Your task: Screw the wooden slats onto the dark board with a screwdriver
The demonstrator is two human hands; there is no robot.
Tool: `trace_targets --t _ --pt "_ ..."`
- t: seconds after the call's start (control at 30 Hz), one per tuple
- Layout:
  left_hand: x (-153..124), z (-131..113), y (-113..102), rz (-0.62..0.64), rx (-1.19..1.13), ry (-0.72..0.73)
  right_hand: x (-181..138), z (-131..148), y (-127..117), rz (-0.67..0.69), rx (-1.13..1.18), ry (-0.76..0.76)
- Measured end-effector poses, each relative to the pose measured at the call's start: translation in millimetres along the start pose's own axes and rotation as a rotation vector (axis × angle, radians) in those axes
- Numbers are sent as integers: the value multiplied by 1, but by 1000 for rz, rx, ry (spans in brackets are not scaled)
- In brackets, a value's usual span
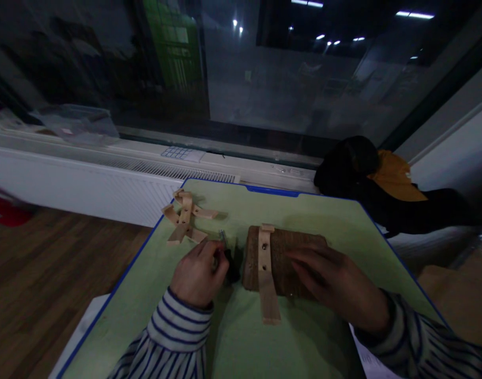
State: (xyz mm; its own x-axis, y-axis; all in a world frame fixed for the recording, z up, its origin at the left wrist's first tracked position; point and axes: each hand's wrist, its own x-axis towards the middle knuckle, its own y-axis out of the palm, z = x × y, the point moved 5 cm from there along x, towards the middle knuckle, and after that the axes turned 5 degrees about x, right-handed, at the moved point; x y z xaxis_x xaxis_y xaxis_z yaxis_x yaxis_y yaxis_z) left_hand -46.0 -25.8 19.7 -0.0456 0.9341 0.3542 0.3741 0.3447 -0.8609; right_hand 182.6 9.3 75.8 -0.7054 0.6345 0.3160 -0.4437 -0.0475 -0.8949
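A brown wooden block lies on the green table. A pale wooden strip with holes rests across the block's left part and sticks out toward me. My right hand lies flat on the block's right side, fingers spread. My left hand is curled around a dark screwdriver just left of the block; its metal tip points away from me. A small pile of pale wooden strips sits beyond my left hand.
The table has a blue rim. A white radiator runs under a dark window behind it. Black and orange clothing lies at the right. White paper shows under my right sleeve. Wooden floor is at the left.
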Motion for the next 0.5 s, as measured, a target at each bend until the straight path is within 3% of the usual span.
trace_targets --t 0.17,0.5 --pt "0 -2 8 185 44 9 -12 1 -9 13 -3 -16" --pt "-13 -20 17 327 30 169 -32 -1 -18 5 -51 -22"
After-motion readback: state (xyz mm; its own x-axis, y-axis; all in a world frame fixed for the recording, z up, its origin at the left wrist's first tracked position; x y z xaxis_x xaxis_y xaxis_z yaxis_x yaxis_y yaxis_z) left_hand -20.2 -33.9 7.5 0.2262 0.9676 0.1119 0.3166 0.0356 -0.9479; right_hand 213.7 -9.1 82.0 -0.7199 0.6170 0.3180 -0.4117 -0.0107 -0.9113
